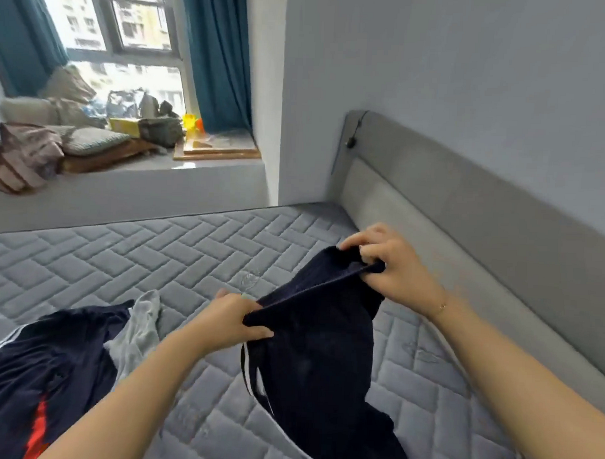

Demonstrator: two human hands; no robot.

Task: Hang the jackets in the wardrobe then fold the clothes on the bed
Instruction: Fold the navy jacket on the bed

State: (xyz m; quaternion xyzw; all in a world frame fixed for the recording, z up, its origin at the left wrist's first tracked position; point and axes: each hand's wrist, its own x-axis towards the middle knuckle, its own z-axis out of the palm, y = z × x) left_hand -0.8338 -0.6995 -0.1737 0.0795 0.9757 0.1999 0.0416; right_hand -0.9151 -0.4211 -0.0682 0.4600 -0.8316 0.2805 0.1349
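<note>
Now both hands, left hand (234, 321) and right hand (394, 267), pinch soft navy shorts (320, 360).

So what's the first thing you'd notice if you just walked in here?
Two hands holding up a dark navy garment over the grey bed: the left hand and right hand each pinch its top edge. More clothes lie at the lower left, and a cluttered window ledge sits behind.

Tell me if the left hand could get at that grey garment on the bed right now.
Probably not right away. The left hand grips the dark shorts, as does the right hand. The grey garment lies close beside the left forearm with nothing between, so it should be reachable once that grip lets go.
</note>
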